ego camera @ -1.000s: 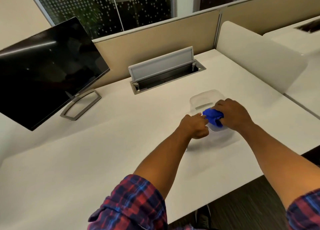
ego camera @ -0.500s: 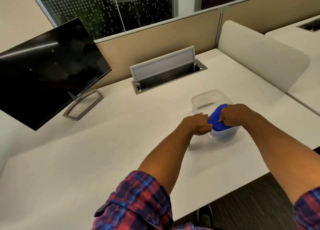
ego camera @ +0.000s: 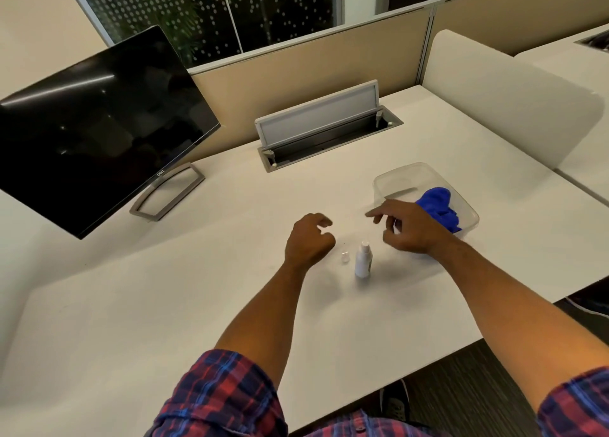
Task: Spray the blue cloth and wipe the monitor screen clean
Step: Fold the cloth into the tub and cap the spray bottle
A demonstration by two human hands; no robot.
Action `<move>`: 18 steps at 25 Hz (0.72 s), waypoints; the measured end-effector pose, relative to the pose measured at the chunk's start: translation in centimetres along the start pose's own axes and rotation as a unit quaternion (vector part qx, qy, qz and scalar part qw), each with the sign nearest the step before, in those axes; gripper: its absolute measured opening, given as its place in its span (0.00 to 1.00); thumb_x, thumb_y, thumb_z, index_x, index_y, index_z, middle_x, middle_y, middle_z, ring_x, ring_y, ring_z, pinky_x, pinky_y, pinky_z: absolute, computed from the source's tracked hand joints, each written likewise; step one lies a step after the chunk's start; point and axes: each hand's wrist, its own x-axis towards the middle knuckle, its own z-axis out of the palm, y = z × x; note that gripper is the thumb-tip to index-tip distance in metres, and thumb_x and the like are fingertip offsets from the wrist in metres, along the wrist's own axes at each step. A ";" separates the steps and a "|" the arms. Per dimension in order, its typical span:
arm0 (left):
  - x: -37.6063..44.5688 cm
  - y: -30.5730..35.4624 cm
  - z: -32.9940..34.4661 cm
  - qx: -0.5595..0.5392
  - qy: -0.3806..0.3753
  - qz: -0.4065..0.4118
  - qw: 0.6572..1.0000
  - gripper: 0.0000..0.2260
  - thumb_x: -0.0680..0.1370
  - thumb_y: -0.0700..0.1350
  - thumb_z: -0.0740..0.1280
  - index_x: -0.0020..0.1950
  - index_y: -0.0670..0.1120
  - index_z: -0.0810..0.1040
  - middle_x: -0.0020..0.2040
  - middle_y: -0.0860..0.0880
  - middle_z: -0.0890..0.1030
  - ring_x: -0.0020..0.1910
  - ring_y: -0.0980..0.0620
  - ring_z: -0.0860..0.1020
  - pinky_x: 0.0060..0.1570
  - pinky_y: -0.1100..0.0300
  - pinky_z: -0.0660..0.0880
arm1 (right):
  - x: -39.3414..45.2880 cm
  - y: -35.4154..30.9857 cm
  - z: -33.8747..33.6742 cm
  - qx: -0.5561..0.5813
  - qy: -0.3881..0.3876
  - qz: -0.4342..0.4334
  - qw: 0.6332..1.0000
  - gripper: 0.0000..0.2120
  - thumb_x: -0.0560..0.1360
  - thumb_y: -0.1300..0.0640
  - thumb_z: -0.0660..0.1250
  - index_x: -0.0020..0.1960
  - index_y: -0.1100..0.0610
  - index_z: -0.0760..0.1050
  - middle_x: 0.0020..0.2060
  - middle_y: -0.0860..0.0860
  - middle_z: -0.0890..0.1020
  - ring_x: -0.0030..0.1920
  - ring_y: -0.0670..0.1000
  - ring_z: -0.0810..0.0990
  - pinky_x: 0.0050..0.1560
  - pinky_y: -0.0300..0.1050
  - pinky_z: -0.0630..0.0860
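Observation:
The blue cloth (ego camera: 440,207) lies crumpled in a clear plastic container (ego camera: 395,178) on the right of the white desk (ego camera: 131,305). A small white spray bottle (ego camera: 363,260) stands upright between my hands, with its small clear cap (ego camera: 345,258) on the desk just left of it. My left hand (ego camera: 308,240) hovers left of the bottle, fingers loosely curled, holding nothing. My right hand (ego camera: 407,225) hovers above the desk in front of the container, fingers spread and empty. The black monitor (ego camera: 95,127) stands dark at the left on a grey stand.
An open grey cable hatch (ego camera: 324,123) sits at the back of the desk. Beige partition panels (ego camera: 296,71) run behind it, and a white divider (ego camera: 507,107) stands at the right. The desk's front edge runs close to my body, with dark floor below.
Both hands held the blue cloth at the container. They have let it go and pulled back towards me; the cloth lies in the container and the spray bottle and cap show.

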 end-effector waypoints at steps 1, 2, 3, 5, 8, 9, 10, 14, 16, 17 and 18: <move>-0.8 -0.8 0.1 0.005 -0.011 -0.001 1.000 0.19 0.68 0.41 0.67 0.58 0.51 0.82 0.57 0.56 0.80 0.56 0.52 0.79 0.55 0.56 0.78 | -0.2 0.0 0.6 0.013 -0.042 0.019 0.999 0.25 0.68 0.67 0.70 0.62 0.50 0.79 0.49 0.44 0.81 0.39 0.47 0.79 0.40 0.33 0.74; -1.5 -1.5 0.3 0.017 -0.023 0.006 1.000 0.19 0.68 0.44 0.67 0.59 0.52 0.81 0.59 0.56 0.79 0.57 0.52 0.78 0.56 0.56 0.77 | -0.3 0.1 1.1 0.012 -0.079 0.036 0.996 0.26 0.68 0.66 0.71 0.63 0.49 0.78 0.51 0.43 0.81 0.40 0.47 0.79 0.41 0.33 0.75; -2.1 -2.1 0.6 0.038 -0.034 0.024 0.998 0.21 0.67 0.46 0.68 0.60 0.52 0.80 0.60 0.55 0.78 0.59 0.52 0.77 0.57 0.55 0.76 | -0.2 0.1 1.4 0.004 -0.106 0.048 0.993 0.25 0.68 0.65 0.71 0.63 0.48 0.78 0.51 0.43 0.81 0.42 0.46 0.80 0.42 0.34 0.75; -3.4 -3.0 1.7 0.093 -0.031 0.082 0.992 0.23 0.67 0.51 0.71 0.62 0.51 0.80 0.61 0.53 0.77 0.59 0.50 0.75 0.58 0.55 0.74 | 0.2 -0.1 1.5 -0.024 -0.132 0.055 0.989 0.22 0.69 0.63 0.72 0.62 0.49 0.79 0.52 0.43 0.82 0.43 0.45 0.81 0.43 0.34 0.76; -4.5 -2.9 3.7 0.120 0.016 0.161 0.980 0.25 0.68 0.60 0.75 0.61 0.50 0.81 0.57 0.51 0.79 0.55 0.50 0.75 0.55 0.55 0.72 | 0.7 -0.5 1.6 -0.095 -0.173 0.038 0.980 0.19 0.70 0.61 0.72 0.60 0.50 0.81 0.51 0.44 0.82 0.43 0.45 0.81 0.46 0.39 0.79; -4.5 -2.4 4.2 0.126 0.024 0.175 0.976 0.24 0.68 0.63 0.75 0.59 0.50 0.82 0.55 0.51 0.80 0.53 0.51 0.76 0.53 0.55 0.72 | 0.8 -0.6 1.7 -0.113 -0.181 0.038 0.976 0.17 0.71 0.59 0.73 0.60 0.51 0.81 0.51 0.44 0.83 0.44 0.46 0.81 0.47 0.42 0.80; -4.4 -1.9 4.7 0.136 0.024 0.183 0.973 0.23 0.69 0.64 0.74 0.56 0.50 0.82 0.53 0.51 0.81 0.51 0.51 0.76 0.50 0.55 0.73 | 0.9 -0.7 1.9 -0.122 -0.185 0.042 0.974 0.16 0.72 0.56 0.74 0.60 0.51 0.81 0.51 0.45 0.83 0.44 0.46 0.81 0.48 0.44 0.81; -4.1 -0.8 5.8 0.128 -0.015 0.168 0.977 0.18 0.73 0.62 0.73 0.53 0.51 0.81 0.48 0.52 0.81 0.46 0.52 0.76 0.42 0.56 0.72 | 1.5 -0.6 3.2 -0.132 -0.189 0.055 0.972 0.12 0.74 0.53 0.73 0.57 0.51 0.83 0.47 0.43 0.82 0.45 0.44 0.81 0.46 0.38 0.79; -4.1 -0.9 5.9 0.101 -0.020 0.164 0.981 0.16 0.74 0.61 0.73 0.52 0.51 0.80 0.46 0.52 0.81 0.44 0.53 0.74 0.40 0.58 0.69 | 2.0 -0.4 4.2 -0.139 -0.186 0.070 0.970 0.10 0.74 0.55 0.73 0.55 0.52 0.83 0.44 0.42 0.82 0.43 0.44 0.80 0.42 0.34 0.75; -4.1 -1.1 5.7 0.091 -0.016 0.167 0.982 0.15 0.74 0.60 0.73 0.52 0.50 0.79 0.44 0.53 0.79 0.43 0.54 0.73 0.40 0.59 0.68 | 2.3 -0.2 4.7 -0.142 -0.182 0.080 0.970 0.09 0.74 0.55 0.73 0.54 0.51 0.83 0.44 0.43 0.82 0.43 0.45 0.80 0.41 0.34 0.73; -4.3 -1.4 5.4 0.085 -0.007 0.170 0.982 0.15 0.75 0.60 0.73 0.49 0.50 0.78 0.42 0.55 0.77 0.43 0.55 0.72 0.38 0.60 0.66 | 2.6 -0.1 5.2 -0.145 -0.176 0.088 0.970 0.09 0.74 0.56 0.74 0.54 0.51 0.83 0.45 0.44 0.83 0.42 0.44 0.80 0.41 0.33 0.72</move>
